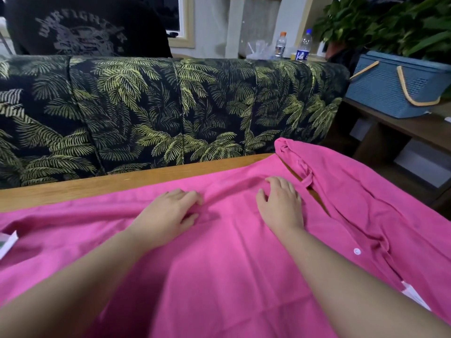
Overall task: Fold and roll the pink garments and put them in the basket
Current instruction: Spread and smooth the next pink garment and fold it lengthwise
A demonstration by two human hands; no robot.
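Pink shirt (219, 252) spread on wood table (73, 189), my L hand (168, 213) & R hand (280, 206) flat on it, fingers loosely spread, holding nothing, blue basket (390, 91) far right

Pink garment (219, 264) cut off below.

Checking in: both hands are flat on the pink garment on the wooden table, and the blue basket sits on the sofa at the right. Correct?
Not quite. The blue basket sits on a dark wooden shelf right of the sofa, not on the sofa; the head view shows it. The left hand and right hand do rest on the pink garment on the wooden table.
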